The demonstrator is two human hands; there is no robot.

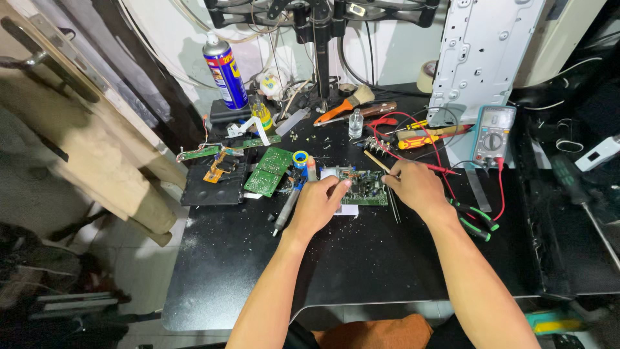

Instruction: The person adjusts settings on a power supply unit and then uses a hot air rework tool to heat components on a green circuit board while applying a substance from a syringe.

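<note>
On the black table (361,271), near its middle, lay a green circuit board (365,187), its long axis running left to right. The left hand (318,205) pinched the board's left edge between thumb and fingers, hiding that end. The right hand (416,187) was closed round a thin stick (376,161) slanting up and left over the board; its tip was hard to make out. Just left lay a grey soldering iron (286,210) and two loose green boards (269,170). Green-handled pliers (476,220) sat just right, partly covered by the wrist. A multimeter (493,136) stood beyond, a blue spray can (226,71) far left.
</note>
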